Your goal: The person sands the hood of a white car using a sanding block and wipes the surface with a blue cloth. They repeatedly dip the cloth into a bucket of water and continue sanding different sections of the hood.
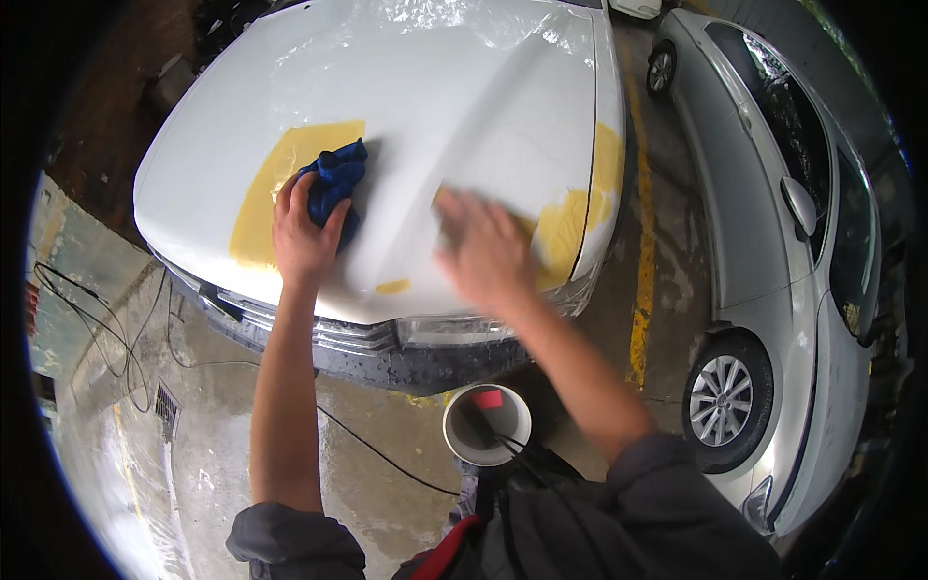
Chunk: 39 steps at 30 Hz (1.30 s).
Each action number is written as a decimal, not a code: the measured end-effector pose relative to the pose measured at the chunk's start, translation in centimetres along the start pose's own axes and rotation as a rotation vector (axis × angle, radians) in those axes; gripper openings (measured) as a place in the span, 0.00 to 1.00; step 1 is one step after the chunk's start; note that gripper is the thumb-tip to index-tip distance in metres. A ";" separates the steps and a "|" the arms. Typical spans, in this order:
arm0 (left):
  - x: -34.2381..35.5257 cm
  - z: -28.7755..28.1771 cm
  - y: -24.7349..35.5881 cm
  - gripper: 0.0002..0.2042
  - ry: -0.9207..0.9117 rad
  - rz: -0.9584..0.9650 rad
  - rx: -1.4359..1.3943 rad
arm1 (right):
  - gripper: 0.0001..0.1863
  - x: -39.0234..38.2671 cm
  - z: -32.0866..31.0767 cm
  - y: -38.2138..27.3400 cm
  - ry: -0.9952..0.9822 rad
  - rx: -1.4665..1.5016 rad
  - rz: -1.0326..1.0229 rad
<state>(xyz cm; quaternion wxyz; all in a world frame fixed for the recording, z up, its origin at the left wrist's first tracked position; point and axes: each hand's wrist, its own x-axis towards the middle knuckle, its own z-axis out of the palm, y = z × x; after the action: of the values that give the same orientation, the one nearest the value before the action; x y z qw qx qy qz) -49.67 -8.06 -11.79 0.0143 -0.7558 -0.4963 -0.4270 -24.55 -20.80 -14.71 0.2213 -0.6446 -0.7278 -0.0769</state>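
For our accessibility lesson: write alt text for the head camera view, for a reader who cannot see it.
A person's left hand presses a blue cloth on a white car hood with yellow patches, while the blurred right hand lies flat on the hood. A white bucket stands on the wet floor below; a silver car is parked alongside.

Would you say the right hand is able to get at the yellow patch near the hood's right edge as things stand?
Probably yes: the right hand lies on the white hood right beside that yellow patch, with nothing between them. The hand is motion-blurred.
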 end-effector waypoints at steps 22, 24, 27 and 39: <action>0.6 0.1 1.4 0.30 -0.035 -0.028 0.004 | 0.31 10.8 -0.2 8.0 0.036 -0.030 0.221; 0.1 -0.9 0.1 0.30 -0.034 -0.045 0.034 | 0.36 5.9 -1.2 -0.1 -0.142 -0.062 -0.036; 0.0 -0.5 0.4 0.30 -0.025 -0.024 0.000 | 0.39 1.8 -0.5 -0.5 -0.107 0.021 -0.264; 0.1 -0.6 -0.1 0.30 -0.019 -0.021 -0.025 | 0.40 4.1 -0.9 -0.3 -0.239 0.044 -0.324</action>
<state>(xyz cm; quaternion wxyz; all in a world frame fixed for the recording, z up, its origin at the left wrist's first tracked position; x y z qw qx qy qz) -50.11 -8.17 -11.35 -0.0042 -0.7545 -0.4991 -0.4261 -24.88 -17.50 -12.09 0.1320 -0.5187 -0.8445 -0.0183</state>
